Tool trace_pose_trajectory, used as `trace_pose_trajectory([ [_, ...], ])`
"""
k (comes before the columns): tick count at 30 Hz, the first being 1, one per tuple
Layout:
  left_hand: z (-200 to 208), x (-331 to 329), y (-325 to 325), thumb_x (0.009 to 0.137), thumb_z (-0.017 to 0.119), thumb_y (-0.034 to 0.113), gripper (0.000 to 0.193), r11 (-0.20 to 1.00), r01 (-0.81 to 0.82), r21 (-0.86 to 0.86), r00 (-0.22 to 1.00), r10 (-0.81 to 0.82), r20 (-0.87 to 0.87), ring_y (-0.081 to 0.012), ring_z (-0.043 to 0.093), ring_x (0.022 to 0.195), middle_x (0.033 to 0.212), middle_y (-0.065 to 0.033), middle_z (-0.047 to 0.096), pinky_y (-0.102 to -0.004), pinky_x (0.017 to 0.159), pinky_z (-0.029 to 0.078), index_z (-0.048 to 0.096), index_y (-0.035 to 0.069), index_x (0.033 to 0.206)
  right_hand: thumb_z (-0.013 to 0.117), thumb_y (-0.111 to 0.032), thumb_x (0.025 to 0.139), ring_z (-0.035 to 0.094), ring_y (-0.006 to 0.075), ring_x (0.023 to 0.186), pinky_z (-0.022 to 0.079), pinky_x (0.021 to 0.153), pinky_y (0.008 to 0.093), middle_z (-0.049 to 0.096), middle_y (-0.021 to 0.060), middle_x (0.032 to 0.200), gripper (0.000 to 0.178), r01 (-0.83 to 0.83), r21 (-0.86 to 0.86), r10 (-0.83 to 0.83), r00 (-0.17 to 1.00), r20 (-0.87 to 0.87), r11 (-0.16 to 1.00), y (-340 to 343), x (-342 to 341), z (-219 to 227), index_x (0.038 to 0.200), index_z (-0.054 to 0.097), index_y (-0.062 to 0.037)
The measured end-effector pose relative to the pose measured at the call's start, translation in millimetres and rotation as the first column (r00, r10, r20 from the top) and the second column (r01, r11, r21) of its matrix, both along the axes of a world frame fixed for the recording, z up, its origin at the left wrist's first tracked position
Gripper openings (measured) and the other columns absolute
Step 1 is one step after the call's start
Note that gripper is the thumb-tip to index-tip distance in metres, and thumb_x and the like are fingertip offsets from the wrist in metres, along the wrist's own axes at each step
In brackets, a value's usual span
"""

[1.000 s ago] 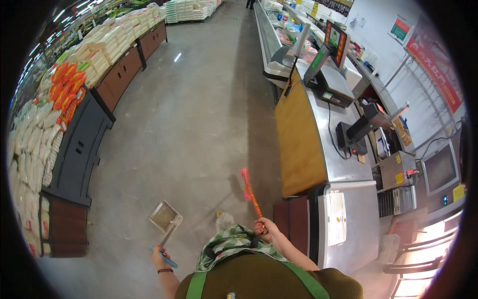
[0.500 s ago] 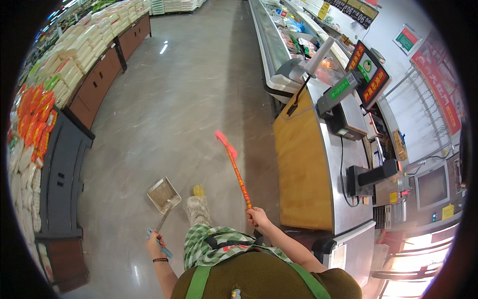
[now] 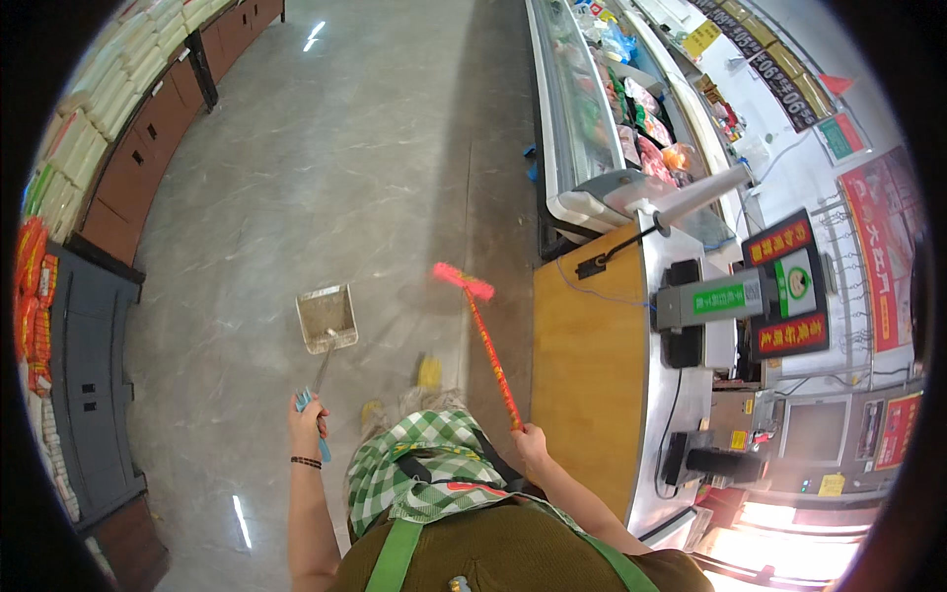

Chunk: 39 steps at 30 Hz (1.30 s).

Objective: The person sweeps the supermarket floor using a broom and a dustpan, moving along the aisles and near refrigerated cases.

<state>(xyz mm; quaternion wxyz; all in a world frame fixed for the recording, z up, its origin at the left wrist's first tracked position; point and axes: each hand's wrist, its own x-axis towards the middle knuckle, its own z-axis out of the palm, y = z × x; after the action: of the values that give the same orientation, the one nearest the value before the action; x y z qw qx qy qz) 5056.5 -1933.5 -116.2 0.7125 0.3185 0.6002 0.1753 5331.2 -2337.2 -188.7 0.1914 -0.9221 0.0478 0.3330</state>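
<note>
My left hand (image 3: 309, 418) is closed around the handle of a dustpan, with light-blue material showing on both sides of the fist. The pale, dirty dustpan (image 3: 314, 339) is on the floor ahead of that hand, with a small light bit of debris near its handle end. In my right hand (image 3: 531, 443) is the upper end of a broom (image 3: 488, 347) with a red and yellow patterned stick. Its pink-red head reaches the floor to the right of the dustpan, apart from it. My yellow-tipped shoes (image 3: 428, 372) show between the two tools.
Close on my right stands a wooden-sided counter (image 3: 587, 360) with a scale (image 3: 705, 301) on it. Beyond it runs a glass-sided chiller (image 3: 582, 128) of packaged goods. Dark cabinets (image 3: 91, 365) and shelves of stacked bags (image 3: 109, 74) line the left. Between them lies grey polished floor (image 3: 326, 187).
I have moved forward along the aisle beside the counter. The dustpan has turned straighter and gone ahead of my left hand. The broom head now shows broadside. Both hands keep their hold.
</note>
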Motion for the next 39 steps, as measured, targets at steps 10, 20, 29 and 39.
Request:
trace_pose_trajectory([
  [10, -27.7, 207.7, 65.0, 0.078, 0.051, 0.009, 0.026, 0.998, -0.050, -0.048, 0.999, 0.050, 0.009, -0.0091, 0.040, 0.038, 0.068, -0.0087, 0.055, -0.0229, 0.035, 0.033, 0.048, 0.006, 0.103, 0.050, -0.029, 0.086, 0.061, 0.0390, 0.078, 0.047, 0.069, 0.0454, 0.062, 0.0244, 0.079, 0.035, -0.201, -0.038, 0.204, 0.933, 0.298, 0.979, 190.6, 370.3, -130.9, 0.085, 0.061, 0.0041],
  [20, -23.2, 388.4, 112.4, 0.073, 0.051, 0.005, 0.028, 0.983, -0.090, -0.162, 0.981, 0.059, -0.187, -0.0120, 0.039, 0.034, 0.065, -0.0102, 0.056, -0.0237, 0.030, 0.032, 0.048, 0.006, 0.101, 0.043, -0.034, 0.092, 0.060, 0.0405, 0.092, 0.047, 0.075, 0.0470, 0.062, 0.0259, 0.095, 0.042, -0.059, -0.104, 0.081, 0.971, 0.223, 0.993, 310.6, 638.3, -261.1, 0.095, 0.060, 0.0038],
  [29, -15.3, 464.0, 144.6, 0.074, 0.051, 0.008, 0.028, 0.977, 0.038, -0.211, 0.979, -0.078, -0.188, -0.0093, 0.040, 0.038, 0.068, -0.0085, 0.056, -0.0211, 0.034, 0.031, 0.049, 0.006, 0.102, 0.036, -0.036, 0.094, 0.058, 0.0426, 0.096, 0.047, 0.082, 0.0473, 0.062, 0.0279, 0.097, 0.049, 0.057, -0.292, -0.096, 0.988, -0.119, 0.955, 223.6, 542.4, -226.9, 0.099, 0.059, 0.0066],
  [39, 3.0, 440.5, 151.3, 0.076, 0.049, 0.002, 0.027, 0.943, 0.294, -0.154, 0.951, -0.305, -0.055, -0.0100, 0.042, 0.038, 0.069, -0.0109, 0.057, -0.0220, 0.035, 0.034, 0.048, 0.005, 0.103, 0.035, -0.042, 0.094, 0.062, 0.0390, 0.078, 0.050, 0.066, 0.0462, 0.062, 0.0275, 0.084, 0.056, 0.277, -0.309, -0.364, 0.889, -0.278, 0.910, 119.8, 337.7, -145.9, 0.095, 0.060, 0.0081],
])
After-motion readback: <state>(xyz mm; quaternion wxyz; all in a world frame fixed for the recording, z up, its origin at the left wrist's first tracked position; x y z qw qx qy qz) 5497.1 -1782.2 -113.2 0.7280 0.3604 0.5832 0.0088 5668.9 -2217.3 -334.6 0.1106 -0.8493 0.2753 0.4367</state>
